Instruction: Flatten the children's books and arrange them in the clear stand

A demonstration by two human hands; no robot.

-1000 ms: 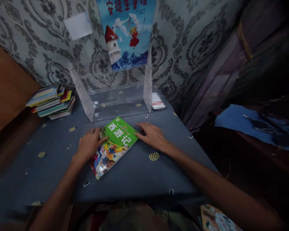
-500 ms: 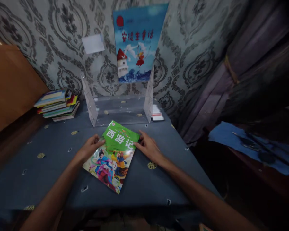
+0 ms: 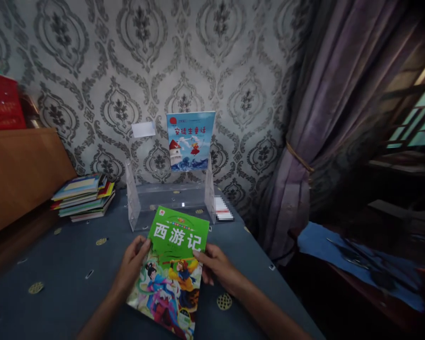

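Between my two hands is a picture book (image 3: pixel 173 269) with a green top, white Chinese characters and two costumed figures on its cover. My left hand (image 3: pixel 132 259) grips its left edge, thumb on the cover. On the opposite edge, my right hand (image 3: pixel 217 267) holds it with the thumb on top and fingers curled behind. The book is turned slightly and appears raised off the table. Just beyond it stands a clear acrylic rack (image 3: pixel 134 203). A blue storybook (image 3: pixel 191 146) with red characters stands upright at the rack's upper right part.
Stacked books (image 3: pixel 85 196) lie at the left, beside a wooden cabinet (image 3: pixel 21 174) with a red box (image 3: pixel 3 101) on top. A white label (image 3: pixel 143 129) shows above the rack's left. Right of the table (image 3: pixel 74 302) hang a tied curtain (image 3: pixel 297 156) and a blue cloth (image 3: pixel 357 264).
Both hands have lifted the green book up and closer, and it now looks larger and more upright. My head view has tilted upward, showing more wall and curtain.
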